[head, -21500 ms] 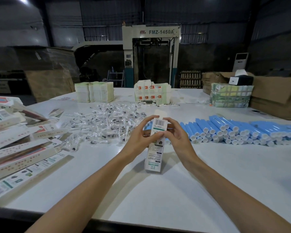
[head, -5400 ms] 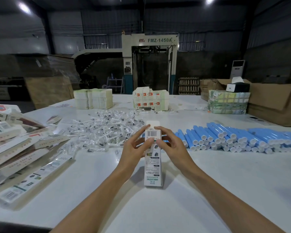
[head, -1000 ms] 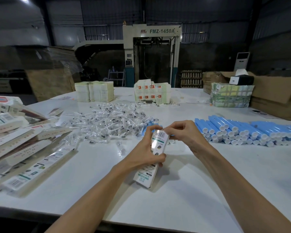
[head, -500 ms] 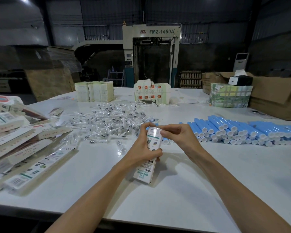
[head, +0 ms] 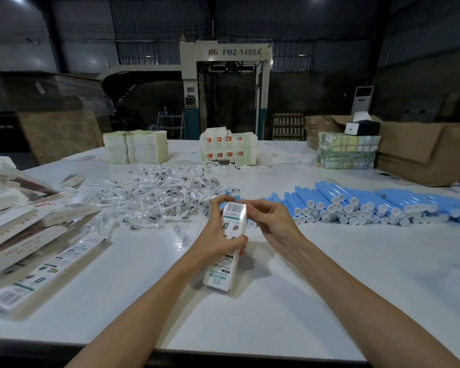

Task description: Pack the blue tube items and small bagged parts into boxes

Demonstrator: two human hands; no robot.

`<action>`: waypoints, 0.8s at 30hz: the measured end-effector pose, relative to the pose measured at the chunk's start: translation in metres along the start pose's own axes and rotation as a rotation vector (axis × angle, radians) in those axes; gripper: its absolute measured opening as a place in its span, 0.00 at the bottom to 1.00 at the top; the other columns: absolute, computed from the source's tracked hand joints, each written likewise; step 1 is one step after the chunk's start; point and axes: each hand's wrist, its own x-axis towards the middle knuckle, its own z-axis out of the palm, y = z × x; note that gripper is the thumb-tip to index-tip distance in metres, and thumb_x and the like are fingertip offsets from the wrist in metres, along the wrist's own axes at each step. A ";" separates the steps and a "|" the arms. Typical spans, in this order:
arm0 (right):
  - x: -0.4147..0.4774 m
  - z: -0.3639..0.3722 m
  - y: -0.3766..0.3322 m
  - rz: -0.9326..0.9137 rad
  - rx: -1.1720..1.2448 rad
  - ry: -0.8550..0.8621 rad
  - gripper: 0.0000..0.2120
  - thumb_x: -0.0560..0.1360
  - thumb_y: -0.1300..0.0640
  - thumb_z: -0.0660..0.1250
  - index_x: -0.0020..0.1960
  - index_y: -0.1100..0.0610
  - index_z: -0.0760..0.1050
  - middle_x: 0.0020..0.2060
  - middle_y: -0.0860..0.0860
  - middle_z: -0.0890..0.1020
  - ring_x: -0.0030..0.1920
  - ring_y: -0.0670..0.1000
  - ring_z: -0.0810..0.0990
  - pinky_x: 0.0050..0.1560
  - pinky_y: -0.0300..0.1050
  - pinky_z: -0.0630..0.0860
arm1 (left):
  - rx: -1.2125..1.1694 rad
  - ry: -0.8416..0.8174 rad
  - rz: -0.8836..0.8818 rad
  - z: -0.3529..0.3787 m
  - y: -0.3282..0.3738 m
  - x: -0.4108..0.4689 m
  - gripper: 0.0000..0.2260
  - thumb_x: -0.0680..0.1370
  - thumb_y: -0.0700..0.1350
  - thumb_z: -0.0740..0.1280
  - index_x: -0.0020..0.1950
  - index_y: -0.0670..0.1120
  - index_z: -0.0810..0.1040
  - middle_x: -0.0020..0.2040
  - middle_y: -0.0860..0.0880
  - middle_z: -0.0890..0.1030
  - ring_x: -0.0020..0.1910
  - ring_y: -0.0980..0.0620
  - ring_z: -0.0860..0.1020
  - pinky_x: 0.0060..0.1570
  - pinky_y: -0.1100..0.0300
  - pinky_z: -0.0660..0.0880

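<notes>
Single head-worn wide-angle view, facing forward and down.
Camera sat above the near edge of the table (head: 329,274), close over left hand (head: 215,243), right hand (head: 271,221) and box (head: 219,274) at frame centre; far table end and machine (head: 225,75) lay well back in shot.

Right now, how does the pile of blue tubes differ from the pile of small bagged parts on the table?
The blue tubes are opaque blue with white caps; the bagged parts are in clear plastic. The blue tubes lie side by side in a neat stacked row, while the bagged parts form a loose heap. Both lie on the white table, outside any box.
</notes>
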 end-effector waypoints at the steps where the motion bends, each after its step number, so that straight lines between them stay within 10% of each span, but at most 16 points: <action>1: 0.001 0.001 0.001 -0.008 -0.010 0.006 0.11 0.78 0.68 0.69 0.60 0.71 0.81 0.55 0.64 0.85 0.57 0.57 0.84 0.59 0.47 0.82 | -0.004 0.005 0.001 0.000 0.000 0.000 0.39 0.72 0.35 0.74 0.74 0.61 0.60 0.48 0.53 0.85 0.35 0.40 0.85 0.37 0.49 0.84; 13: -0.017 0.010 0.003 0.211 0.120 0.143 0.16 0.85 0.58 0.64 0.69 0.65 0.77 0.66 0.66 0.80 0.61 0.60 0.83 0.66 0.55 0.79 | -0.034 0.166 0.054 0.003 0.006 0.000 0.34 0.73 0.45 0.73 0.72 0.67 0.61 0.61 0.47 0.81 0.48 0.53 0.86 0.46 0.59 0.82; 24: -0.072 0.040 -0.002 0.351 0.082 0.051 0.24 0.82 0.37 0.61 0.70 0.51 0.76 0.56 0.55 0.84 0.54 0.54 0.84 0.59 0.52 0.82 | -0.071 0.186 0.148 0.019 -0.012 0.012 0.27 0.77 0.61 0.75 0.64 0.79 0.61 0.57 0.51 0.80 0.48 0.55 0.87 0.41 0.65 0.82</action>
